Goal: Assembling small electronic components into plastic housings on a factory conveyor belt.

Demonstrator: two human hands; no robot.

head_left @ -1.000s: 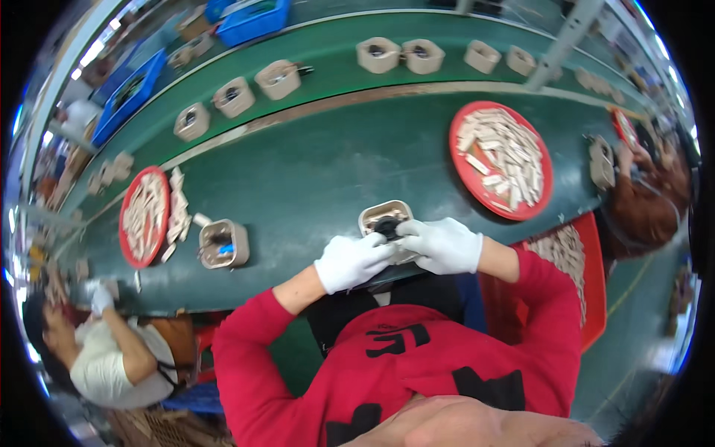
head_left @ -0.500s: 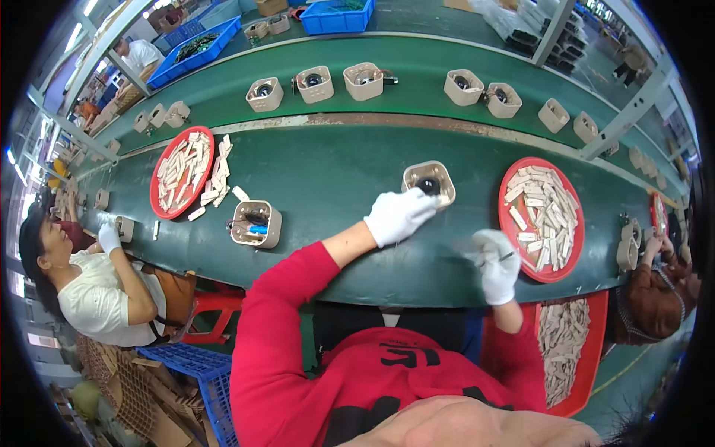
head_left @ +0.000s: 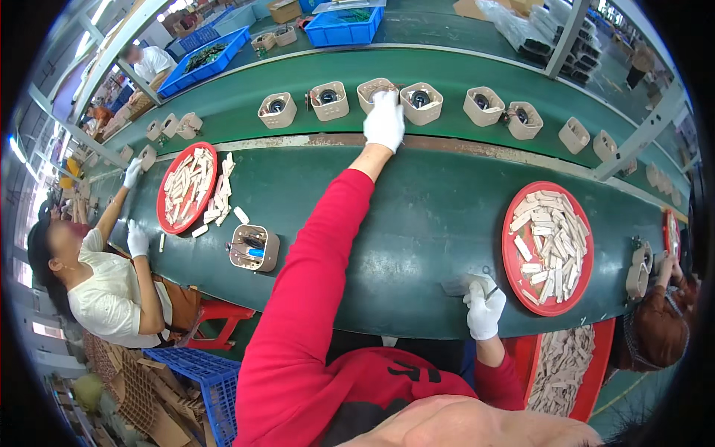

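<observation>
At the far green belt, my left hand (head_left: pixel 385 123), in a white glove, has its fingers closed over the near rim of a beige plastic housing (head_left: pixel 370 91). Just right of it stands another beige housing (head_left: pixel 422 103) with a round black part inside. My right hand (head_left: pixel 484 309), also gloved, is closed around a slim dark tool (head_left: pixel 491 293) above the near work surface. The kind of tool cannot be made out. Beside that hand is a red round tray (head_left: pixel 509 257) heaped with beige strip-shaped pieces.
An open housing (head_left: pixel 272 257) with wires and a blue part sits left on the work surface (head_left: pixel 387 238). Behind it is another red tray (head_left: pixel 161 205) of pieces. A co-worker (head_left: pixel 104 283) sits at left, another person (head_left: pixel 663 328) at right. A red bin (head_left: pixel 605 350) stands below.
My left hand moved from the near surface to the far belt. The housing it was touching now stands on that belt, and the hand is at its neighbour. My right hand still holds the tool.
</observation>
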